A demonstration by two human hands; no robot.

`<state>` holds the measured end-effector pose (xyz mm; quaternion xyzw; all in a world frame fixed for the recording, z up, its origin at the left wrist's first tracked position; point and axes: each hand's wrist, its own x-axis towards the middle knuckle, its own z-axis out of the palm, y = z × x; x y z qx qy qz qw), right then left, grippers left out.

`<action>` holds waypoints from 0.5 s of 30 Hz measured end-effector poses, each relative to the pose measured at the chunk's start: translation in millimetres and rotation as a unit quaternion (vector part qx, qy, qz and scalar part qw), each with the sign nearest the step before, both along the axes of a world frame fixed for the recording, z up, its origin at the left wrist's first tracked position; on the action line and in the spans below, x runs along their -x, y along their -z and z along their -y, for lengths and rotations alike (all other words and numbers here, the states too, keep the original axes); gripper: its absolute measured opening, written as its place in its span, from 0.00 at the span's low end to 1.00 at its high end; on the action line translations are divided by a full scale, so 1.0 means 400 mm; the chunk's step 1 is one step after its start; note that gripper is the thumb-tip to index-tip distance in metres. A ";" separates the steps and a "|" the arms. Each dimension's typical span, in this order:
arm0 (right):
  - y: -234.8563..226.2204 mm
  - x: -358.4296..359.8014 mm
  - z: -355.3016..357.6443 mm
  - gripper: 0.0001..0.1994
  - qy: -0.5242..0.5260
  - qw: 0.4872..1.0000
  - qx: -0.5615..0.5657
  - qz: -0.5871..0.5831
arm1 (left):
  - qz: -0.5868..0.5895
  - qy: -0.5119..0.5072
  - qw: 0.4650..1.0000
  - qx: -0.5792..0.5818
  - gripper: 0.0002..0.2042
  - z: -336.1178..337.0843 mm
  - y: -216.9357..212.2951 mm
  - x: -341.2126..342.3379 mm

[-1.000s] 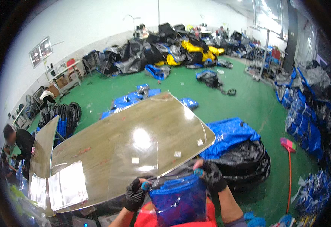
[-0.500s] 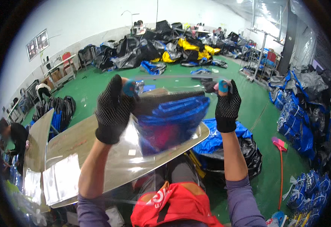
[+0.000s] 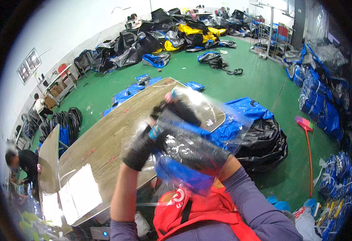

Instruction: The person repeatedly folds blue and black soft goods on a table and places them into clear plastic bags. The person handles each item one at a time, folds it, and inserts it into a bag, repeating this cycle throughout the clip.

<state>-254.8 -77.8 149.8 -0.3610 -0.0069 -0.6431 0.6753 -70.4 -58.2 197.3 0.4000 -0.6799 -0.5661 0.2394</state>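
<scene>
In front of my chest a clear plastic bag [image 3: 192, 146] holds a folded bundle of blue and black sheeting [image 3: 184, 170], tilted and smeared by motion. My left hand [image 3: 140, 148], in a black dotted glove with a blue band at the fingertip, is closed on the bag's left edge. The right forearm passes behind the bag. Beyond its far edge shows my right hand [image 3: 182, 112], also black-gloved, too blurred to tell how its fingers lie. Under both hands stretches a brown table top [image 3: 115, 140].
Clear plastic sheets [image 3: 79, 195] lie on the table's near left. Right of it stands a blue and black sheeting heap [image 3: 260, 140]. A pink-headed, orange-handled broom [image 3: 307, 152] lies farther right. Bundled blue packs [image 3: 320, 104] line the right side. A person [image 3: 27, 168] bends at the left.
Both hands have come down and closer together, bringing the bag nearer my chest. The right hand has swung left across the bag, and the bag has turned.
</scene>
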 end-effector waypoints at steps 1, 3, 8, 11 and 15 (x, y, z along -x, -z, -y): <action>0.042 -0.015 0.000 0.16 0.008 0.998 0.033 -0.060 | -0.035 -0.024 0.999 0.000 0.26 -0.010 0.065 -0.008; 0.127 -0.026 -0.007 0.18 0.027 0.974 0.005 -0.227 | -0.092 -0.034 0.987 -0.130 0.25 -0.042 0.179 -0.049; 0.322 0.047 -0.124 0.34 -0.077 0.968 -0.155 -0.184 | -0.258 -0.158 0.929 -0.211 0.25 -0.108 0.374 -0.187; 0.358 0.050 -0.166 0.29 0.133 0.904 -0.237 -0.330 | -0.266 -0.143 0.931 -0.204 0.21 -0.073 0.427 -0.202; 0.307 0.020 -0.157 0.14 0.332 0.744 -0.165 -0.556 | -0.283 -0.263 0.878 -0.284 0.10 -0.036 0.454 -0.162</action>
